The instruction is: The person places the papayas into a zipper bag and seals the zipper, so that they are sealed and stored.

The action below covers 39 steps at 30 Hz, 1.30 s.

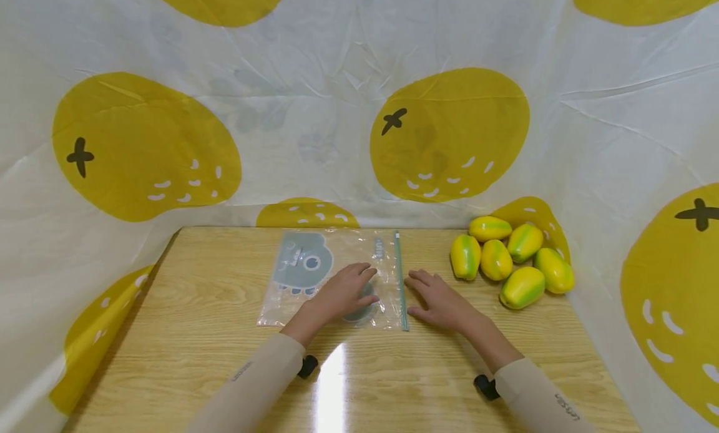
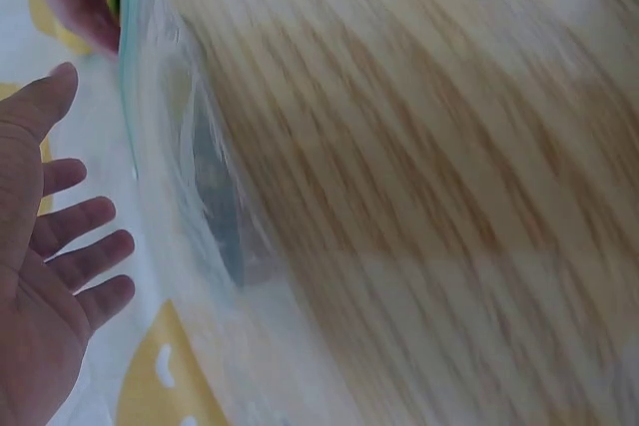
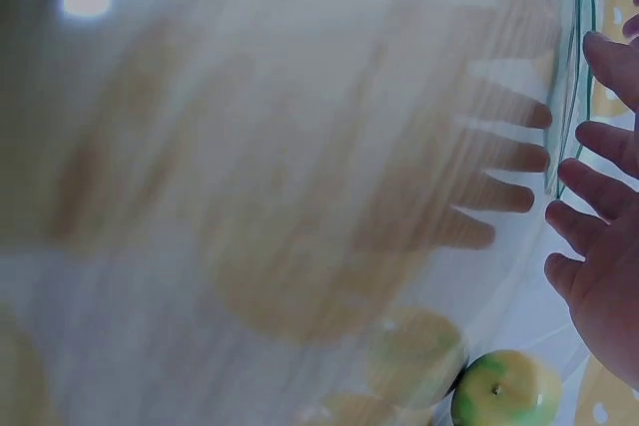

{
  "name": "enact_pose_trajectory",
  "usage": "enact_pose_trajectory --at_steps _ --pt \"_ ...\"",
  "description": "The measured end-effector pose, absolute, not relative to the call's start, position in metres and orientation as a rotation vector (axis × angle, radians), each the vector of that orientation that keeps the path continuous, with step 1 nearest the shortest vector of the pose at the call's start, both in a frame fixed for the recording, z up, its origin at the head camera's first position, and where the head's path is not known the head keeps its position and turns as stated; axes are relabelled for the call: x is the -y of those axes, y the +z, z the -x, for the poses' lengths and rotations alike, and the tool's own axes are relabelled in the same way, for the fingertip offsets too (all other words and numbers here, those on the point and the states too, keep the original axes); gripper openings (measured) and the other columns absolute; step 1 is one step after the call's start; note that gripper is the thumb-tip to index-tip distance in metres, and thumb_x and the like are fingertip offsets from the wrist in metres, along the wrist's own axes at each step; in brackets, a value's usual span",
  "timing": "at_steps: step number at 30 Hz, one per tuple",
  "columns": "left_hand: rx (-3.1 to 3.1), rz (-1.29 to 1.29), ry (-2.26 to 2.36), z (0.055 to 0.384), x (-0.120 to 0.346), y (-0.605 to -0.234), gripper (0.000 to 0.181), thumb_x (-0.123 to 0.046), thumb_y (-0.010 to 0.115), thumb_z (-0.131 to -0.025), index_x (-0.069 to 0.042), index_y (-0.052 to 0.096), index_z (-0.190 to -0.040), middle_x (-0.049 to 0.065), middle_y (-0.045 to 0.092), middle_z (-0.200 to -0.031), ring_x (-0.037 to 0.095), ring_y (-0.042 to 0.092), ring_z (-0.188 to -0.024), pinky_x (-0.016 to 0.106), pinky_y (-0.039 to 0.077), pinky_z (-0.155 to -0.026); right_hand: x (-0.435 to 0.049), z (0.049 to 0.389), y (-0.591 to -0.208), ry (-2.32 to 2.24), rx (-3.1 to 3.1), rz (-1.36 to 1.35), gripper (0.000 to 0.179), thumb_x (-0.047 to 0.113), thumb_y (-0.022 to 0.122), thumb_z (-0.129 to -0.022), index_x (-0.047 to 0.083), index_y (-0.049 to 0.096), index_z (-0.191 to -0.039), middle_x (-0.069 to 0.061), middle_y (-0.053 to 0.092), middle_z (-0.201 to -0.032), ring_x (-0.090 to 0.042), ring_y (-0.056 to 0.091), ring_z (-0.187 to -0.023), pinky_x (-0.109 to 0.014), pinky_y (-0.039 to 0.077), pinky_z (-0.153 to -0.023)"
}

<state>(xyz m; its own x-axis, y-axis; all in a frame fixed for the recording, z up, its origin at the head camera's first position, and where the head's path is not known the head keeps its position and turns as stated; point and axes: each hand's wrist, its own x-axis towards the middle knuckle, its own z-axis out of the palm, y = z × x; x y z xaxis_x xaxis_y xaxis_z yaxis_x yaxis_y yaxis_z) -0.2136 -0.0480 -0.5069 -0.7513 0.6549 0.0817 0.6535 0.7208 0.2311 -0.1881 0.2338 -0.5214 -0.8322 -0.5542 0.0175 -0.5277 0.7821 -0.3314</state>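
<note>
A clear zip bag (image 1: 303, 308) with a blue-grey cartoon print lies flat on the wooden table. Its teal zip strip (image 1: 402, 296) runs along the right side. My left hand (image 1: 344, 291) hovers over the right half of the bag, fingers spread and palm facing down, covering part of the print. Just right of the zip strip is my right hand (image 1: 440, 301), its fingers stretched toward the strip and holding nothing. In the left wrist view, the left hand (image 2: 50, 246) has straight, parted fingers. The right wrist view shows the right hand (image 3: 604, 216) spread likewise.
Several yellow-green papaya-like fruits (image 1: 496, 259) sit grouped at the table's back right. A white cloth with yellow fruit prints (image 1: 303, 133) surrounds the back and sides. The wooden table (image 1: 213, 358) reflects a bright light at the front.
</note>
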Motion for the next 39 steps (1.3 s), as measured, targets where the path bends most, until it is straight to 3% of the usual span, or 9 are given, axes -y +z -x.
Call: enact_pose_trajectory --at_steps 20,30,39 --pt "-2.876 -1.143 0.426 0.211 0.016 -0.524 0.035 -0.035 0.067 -0.1 -0.007 0.07 -0.121 0.007 0.07 -0.122 0.024 0.063 -0.112 0.035 0.051 -0.101 -0.224 0.186 -0.519 -0.465 -2.86 0.87 0.067 0.04 0.071 -0.097 0.005 0.051 -0.151 -0.017 0.043 -0.161 -0.043 0.036 -0.151 -0.07 0.026 -0.118" --pt "-2.88 -1.1 0.507 0.209 0.015 -0.523 0.034 -0.037 0.068 -0.099 -0.008 0.071 -0.117 0.006 0.066 -0.117 0.023 0.059 -0.107 0.037 0.051 -0.097 -0.22 0.183 -0.517 -0.437 -2.834 0.847 0.073 0.045 0.071 -0.095 0.004 0.05 -0.151 -0.02 0.04 -0.162 -0.043 0.033 -0.152 -0.072 0.025 -0.117" --pt "-2.898 -1.022 0.516 0.209 0.011 -0.526 0.039 -0.041 0.068 -0.099 -0.009 0.072 -0.121 0.006 0.064 -0.122 0.023 0.056 -0.111 0.038 0.05 -0.098 -0.218 0.182 -0.514 -0.372 -2.838 0.833 0.081 0.056 0.069 -0.093 0.006 0.048 -0.152 -0.02 0.037 -0.163 -0.044 0.033 -0.152 -0.076 0.025 -0.115"
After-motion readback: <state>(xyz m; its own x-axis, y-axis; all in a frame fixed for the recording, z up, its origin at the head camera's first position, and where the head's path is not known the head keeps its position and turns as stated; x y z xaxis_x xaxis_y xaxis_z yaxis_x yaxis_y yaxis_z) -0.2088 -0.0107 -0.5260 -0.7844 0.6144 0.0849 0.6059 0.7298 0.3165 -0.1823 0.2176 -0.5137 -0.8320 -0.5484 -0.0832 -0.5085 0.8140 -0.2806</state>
